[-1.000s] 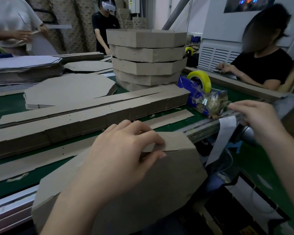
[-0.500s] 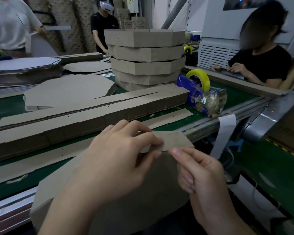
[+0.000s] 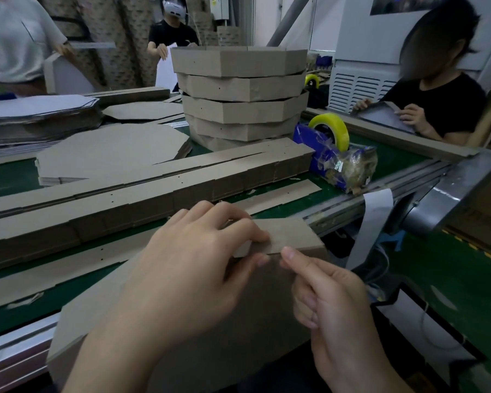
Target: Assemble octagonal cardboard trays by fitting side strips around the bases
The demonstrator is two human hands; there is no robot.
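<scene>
A half-built octagonal cardboard tray [image 3: 238, 321] leans against the table's near edge, with its flat base facing me. Its side strip [image 3: 292, 234] is folded along the top. My left hand [image 3: 193, 268] grips the strip's overlapping end, fingers on top and thumb on the base side. My right hand [image 3: 332, 307] has its fingers curled. Its index finger and thumb pinch the strip's edge right beside the left thumb. No tape is plainly visible between those fingertips.
On the green belt lie a long bundle of side strips [image 3: 153, 191], a pile of octagonal bases [image 3: 111, 148] and a stack of finished trays [image 3: 238, 89]. A blue tape dispenser with a yellow roll [image 3: 332, 148] stands at the right. Other people [image 3: 442, 97] work around the table.
My right hand has left the tape dispenser and come back to the tray, and now pinches at the strip edge beside the left thumb. The left hand kept its grip.
</scene>
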